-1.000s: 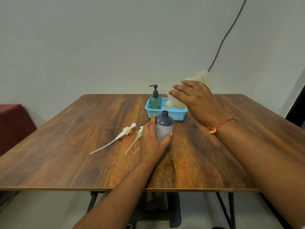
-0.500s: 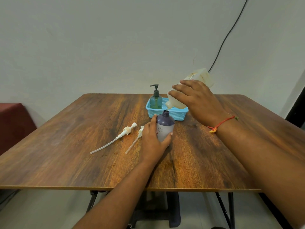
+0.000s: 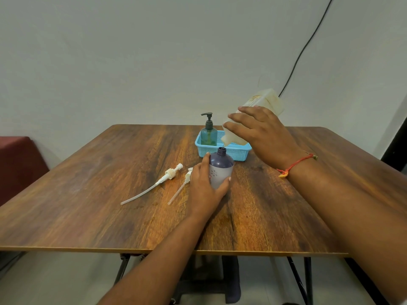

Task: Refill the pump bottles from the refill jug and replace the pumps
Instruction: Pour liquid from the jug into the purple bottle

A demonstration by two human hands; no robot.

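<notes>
A purple bottle (image 3: 221, 167) with no pump stands upright on the wooden table (image 3: 110, 205), and my left hand (image 3: 203, 188) grips its side. My right hand (image 3: 262, 134) holds the pale translucent refill jug (image 3: 263, 102) tilted steeply, its mouth just above the bottle's open neck. A thin stream appears to run into the neck. Two white pumps with long tubes lie on the table left of the bottle: one (image 3: 170, 172) further left, the other (image 3: 187, 177) partly hidden behind my left hand.
A light blue basket (image 3: 237, 153) stands behind the purple bottle and holds a green pump bottle (image 3: 208, 134) with a dark pump on it. A black cable (image 3: 308, 42) runs down the wall. A dark red seat (image 3: 19, 164) sits at the left.
The jug has tipped a little steeper, its base raised higher. My left hand and the purple bottle have stayed in place.
</notes>
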